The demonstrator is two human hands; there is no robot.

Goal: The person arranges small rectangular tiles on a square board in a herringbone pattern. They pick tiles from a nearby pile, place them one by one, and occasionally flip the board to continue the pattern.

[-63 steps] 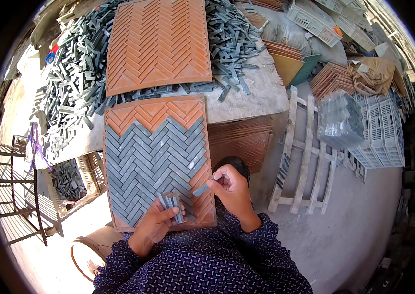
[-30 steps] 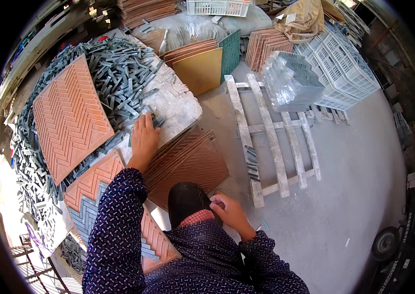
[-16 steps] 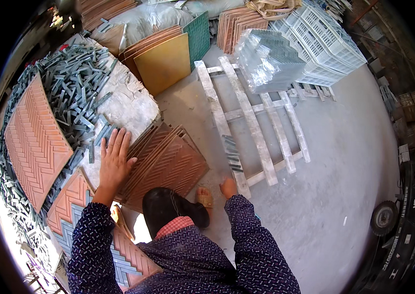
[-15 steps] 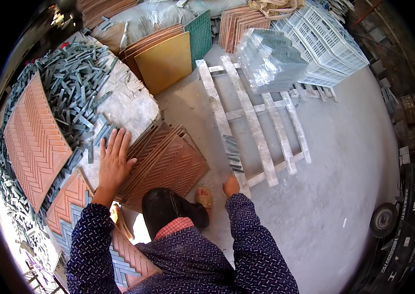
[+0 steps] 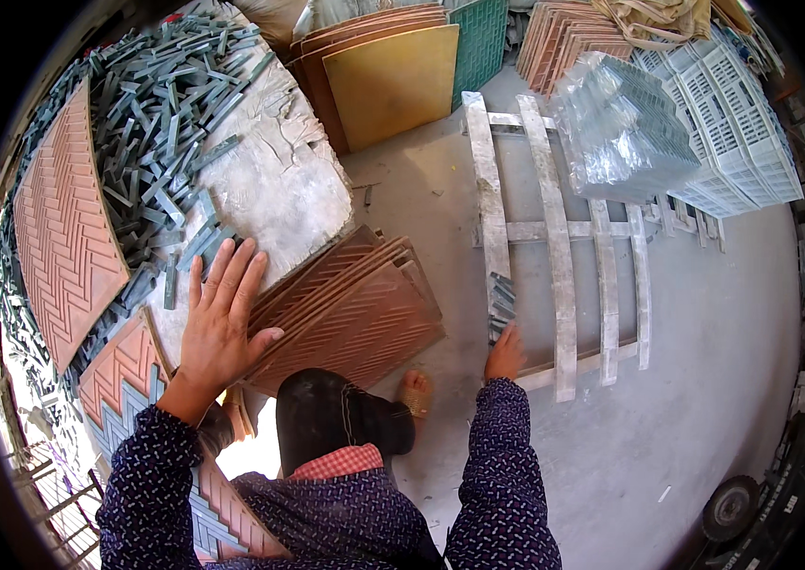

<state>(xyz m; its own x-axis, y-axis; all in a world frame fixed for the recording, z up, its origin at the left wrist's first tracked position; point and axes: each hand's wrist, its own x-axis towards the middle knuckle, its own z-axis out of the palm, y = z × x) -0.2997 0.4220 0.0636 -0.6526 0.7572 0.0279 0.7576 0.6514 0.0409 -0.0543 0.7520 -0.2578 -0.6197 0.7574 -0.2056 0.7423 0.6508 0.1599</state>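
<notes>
My left hand (image 5: 222,318) is open, fingers stretched, over the table's edge beside loose grey-green tile strips (image 5: 198,233). Just right of it, brown herringbone-grooved panels (image 5: 350,332) lean together. My right hand (image 5: 505,354) reaches low to the near end of a white slatted pallet (image 5: 564,313), its fingers curled together. Right at its fingertips, a few dark tile strips (image 5: 502,296) lie on the left slat; whether it grips one is hidden. By my left forearm, a red herringbone panel (image 5: 122,366) is partly filled with grey-blue strips.
A second red herringbone panel (image 5: 70,233) lies on the heap at left. Yellow (image 5: 393,76) and green (image 5: 476,52) boards stand at the back. A plastic-wrapped stack (image 5: 625,128) sits on the pallet's far end, beside white crates (image 5: 730,123). A black wheeled machine (image 5: 754,508) stands lower right.
The view has shifted, so the pallet and boards appear further right. My right hand has come closer to the strips on the slat. My left hand stays open near the table edge.
</notes>
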